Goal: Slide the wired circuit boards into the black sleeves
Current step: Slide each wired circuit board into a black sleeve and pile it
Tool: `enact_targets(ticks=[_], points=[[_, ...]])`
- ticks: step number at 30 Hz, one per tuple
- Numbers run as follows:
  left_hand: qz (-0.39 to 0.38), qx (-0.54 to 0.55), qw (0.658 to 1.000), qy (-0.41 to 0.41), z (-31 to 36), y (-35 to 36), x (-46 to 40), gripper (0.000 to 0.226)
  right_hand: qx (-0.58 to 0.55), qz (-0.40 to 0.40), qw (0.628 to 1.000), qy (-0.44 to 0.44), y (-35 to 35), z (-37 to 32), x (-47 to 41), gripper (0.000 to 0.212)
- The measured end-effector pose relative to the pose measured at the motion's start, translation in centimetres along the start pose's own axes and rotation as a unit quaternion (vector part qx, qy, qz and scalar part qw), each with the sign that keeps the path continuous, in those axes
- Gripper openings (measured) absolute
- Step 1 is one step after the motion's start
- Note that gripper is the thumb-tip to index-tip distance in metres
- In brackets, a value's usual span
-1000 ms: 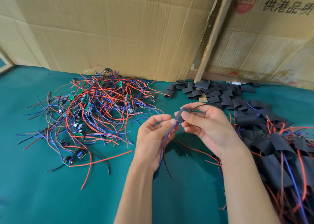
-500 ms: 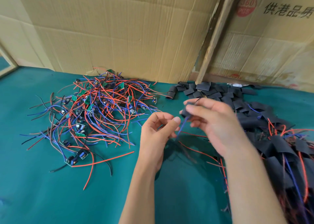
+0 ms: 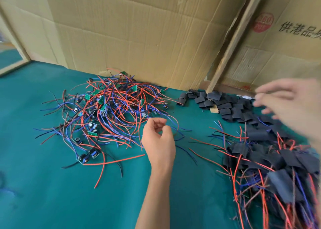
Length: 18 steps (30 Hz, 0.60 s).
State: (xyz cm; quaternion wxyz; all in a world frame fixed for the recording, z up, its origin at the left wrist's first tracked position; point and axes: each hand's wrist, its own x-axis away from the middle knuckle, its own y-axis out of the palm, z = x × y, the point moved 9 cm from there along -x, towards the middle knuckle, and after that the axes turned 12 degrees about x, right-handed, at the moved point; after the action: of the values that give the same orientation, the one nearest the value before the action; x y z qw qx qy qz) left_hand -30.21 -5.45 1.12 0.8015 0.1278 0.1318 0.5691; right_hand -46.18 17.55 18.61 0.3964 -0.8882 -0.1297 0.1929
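— Green felt-like cloth covers the table (image 3: 52,185), and we keep three piles on it for a reason: the tangle of bare green circuit boards with red, blue and black wires (image 3: 107,110) sits on the left, the empty flat black sleeves (image 3: 224,103) lie at the back by the brown cardboard wall (image 3: 139,37), and the finished sleeved boards (image 3: 271,161) pile up on the right.

— So each of our hands works its own side?

— Yes. Our left hand (image 3: 159,140) hovers just beside the tangle, fingers loosely curled and holding nothing. Our right hand (image 3: 293,105) is blurred, fingers spread and released above the sleeves.

— And against half a second ago?

— Then both hands met at the middle around one sleeved board; now that board is gone from them, and we judge it dropped on the right-hand pile.
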Motion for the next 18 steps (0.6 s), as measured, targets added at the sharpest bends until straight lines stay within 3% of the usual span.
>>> enact_targets(ticks=[3, 6, 8, 11, 15, 18], points=[[0.029, -0.049, 0.998, 0.035, 0.7, -0.6, 0.0, 0.02, 0.107, -0.173, 0.973, -0.109, 12.1, -5.7, -1.6, 0.014], [0.03, -0.061, 0.997, 0.036, 0.9, -0.7, -0.1, 0.021, 0.2, -0.238, 0.938, -0.153, 21.6, -7.5, -3.0, 0.031], [0.023, -0.066, 0.997, 0.034, 0.9, -0.6, -0.1, 0.022, 0.223, -0.241, 0.933, -0.15, 25.0, -7.2, -4.4, 0.038], [0.015, -0.076, 0.996, 0.036, 0.9, -0.3, -0.1, 0.022, 0.239, -0.205, 0.938, -0.145, 26.5, -6.9, -5.3, 0.03], [0.005, -0.075, 0.997, 0.028, 0.4, 0.0, -0.1, 0.021, 0.118, -0.108, 0.984, -0.079, 22.6, -5.4, -6.2, 0.018], [-0.029, -0.022, 0.999, -0.015, -0.5, 0.8, -0.2, 0.021, -0.065, -0.065, 0.995, 0.026, 18.3, -2.3, -5.2, 0.023]])
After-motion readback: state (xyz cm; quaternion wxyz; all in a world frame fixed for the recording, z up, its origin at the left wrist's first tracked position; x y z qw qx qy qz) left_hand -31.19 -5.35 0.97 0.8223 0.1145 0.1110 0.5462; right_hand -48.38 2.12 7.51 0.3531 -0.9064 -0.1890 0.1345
